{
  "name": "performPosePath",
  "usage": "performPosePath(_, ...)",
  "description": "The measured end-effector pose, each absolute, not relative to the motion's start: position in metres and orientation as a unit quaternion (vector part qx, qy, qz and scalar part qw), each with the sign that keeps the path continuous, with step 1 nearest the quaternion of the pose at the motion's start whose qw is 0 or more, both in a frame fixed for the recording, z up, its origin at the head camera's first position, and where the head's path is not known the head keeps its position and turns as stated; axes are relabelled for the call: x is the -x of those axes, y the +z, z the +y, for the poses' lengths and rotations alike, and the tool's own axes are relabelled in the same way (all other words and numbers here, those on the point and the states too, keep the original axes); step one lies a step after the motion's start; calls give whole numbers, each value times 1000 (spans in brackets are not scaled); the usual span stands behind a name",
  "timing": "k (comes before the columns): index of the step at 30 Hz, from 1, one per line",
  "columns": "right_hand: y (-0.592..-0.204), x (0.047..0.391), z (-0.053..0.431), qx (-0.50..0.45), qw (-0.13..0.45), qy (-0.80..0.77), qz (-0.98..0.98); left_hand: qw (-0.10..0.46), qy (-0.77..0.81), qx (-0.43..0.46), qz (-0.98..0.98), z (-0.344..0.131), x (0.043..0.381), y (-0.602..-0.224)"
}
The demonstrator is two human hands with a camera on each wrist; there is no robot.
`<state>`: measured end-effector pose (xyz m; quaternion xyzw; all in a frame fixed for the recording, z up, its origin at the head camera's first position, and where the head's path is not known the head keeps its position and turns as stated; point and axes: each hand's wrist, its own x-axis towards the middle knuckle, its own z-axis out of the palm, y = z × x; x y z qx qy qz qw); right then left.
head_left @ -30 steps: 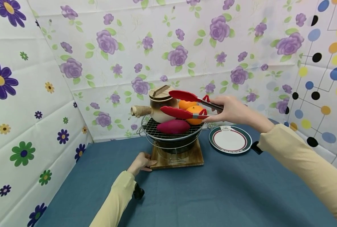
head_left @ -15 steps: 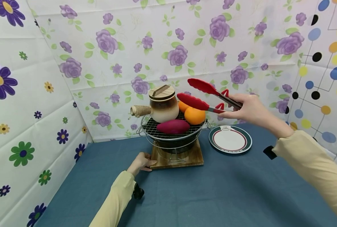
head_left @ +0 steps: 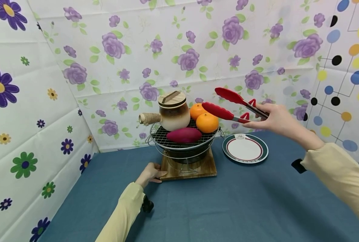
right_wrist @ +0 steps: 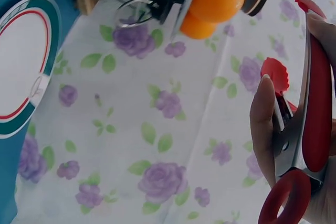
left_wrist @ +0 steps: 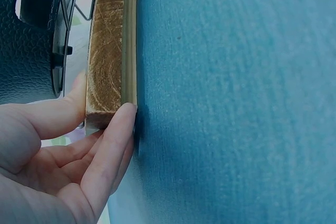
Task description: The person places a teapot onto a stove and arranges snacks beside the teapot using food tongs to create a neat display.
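Observation:
My left hand (head_left: 149,173) pinches the front left corner of a square wooden board (head_left: 208,169); in the left wrist view its thumb lies over the board's edge (left_wrist: 106,51), fingertips at the underside. On this board stands a round tabletop grill (head_left: 184,158). My right hand (head_left: 279,117) grips red-tipped tongs (head_left: 229,95) in the air, right of the grill; their arms are spread, with nothing between the tips. Two oranges, one in front (head_left: 207,123) and one behind (head_left: 196,110), sit on the mesh beside a purple sweet potato (head_left: 184,135) and a lidded clay pot (head_left: 174,117).
A white plate (head_left: 245,148) with a green rim lies right of the grill on the blue tablecloth (head_left: 185,208). The pot's rope-wrapped handle (head_left: 150,117) juts out to the left. Flowered cloth walls (head_left: 122,74) enclose the table at the back and sides.
The right hand has drawn the tongs away from the front orange, to the right and then slightly farther right. The orange stays on the grill. The left hand has not moved.

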<state>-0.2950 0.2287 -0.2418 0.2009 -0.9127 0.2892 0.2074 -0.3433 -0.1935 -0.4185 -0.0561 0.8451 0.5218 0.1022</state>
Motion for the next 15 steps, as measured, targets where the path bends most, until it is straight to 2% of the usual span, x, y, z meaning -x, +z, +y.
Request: performPosePath(15, -261, 301, 257, -125, 153, 268, -943, 105, 529, 55, 840, -194, 345, -421)
